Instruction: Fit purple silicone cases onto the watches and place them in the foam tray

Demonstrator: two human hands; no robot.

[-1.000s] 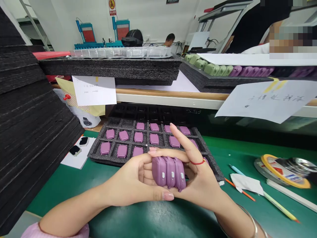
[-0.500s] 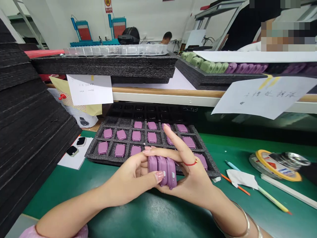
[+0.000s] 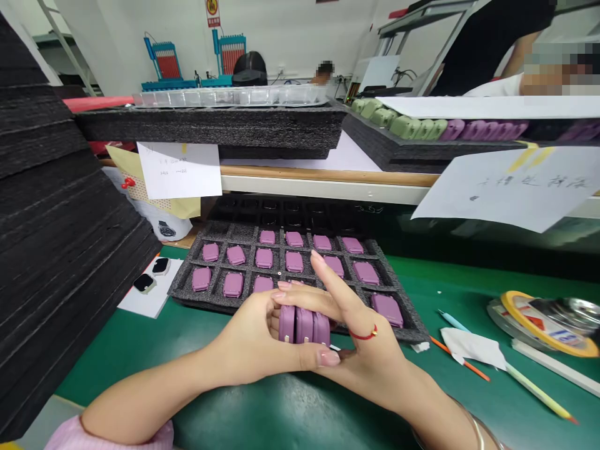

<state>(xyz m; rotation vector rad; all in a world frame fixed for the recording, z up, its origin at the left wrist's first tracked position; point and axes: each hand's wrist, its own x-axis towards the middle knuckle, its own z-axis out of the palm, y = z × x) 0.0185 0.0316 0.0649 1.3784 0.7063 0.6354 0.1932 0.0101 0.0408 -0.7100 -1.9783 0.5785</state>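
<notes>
Three purple watch cases (image 3: 304,324) stand side by side between my two hands, above the front edge of a black foam tray. My left hand (image 3: 262,337) wraps their left side, its thumb lying across the lower front. From the right, my right hand (image 3: 363,337) closes round the same cases, with its index finger raised and the other fingers over the top. Behind the hands, the foam tray (image 3: 415,322) holds more purple watch cases (image 3: 294,261) in its compartments. Part of its front row is hidden by my hands.
Two watches (image 3: 144,283) lie on white paper at the left. A tall stack of black foam (image 3: 70,250) rises beside them. On the right are a tape roll (image 3: 539,319), a tissue-wrapped stick (image 3: 534,387) and an orange stick (image 3: 469,362). A shelf (image 3: 328,178) crosses above; a person stands beyond.
The held watch cases have turned, so their side buttons sit lower. My left thumb has slid to the right along their lower edge. The whole view has shifted slightly.
</notes>
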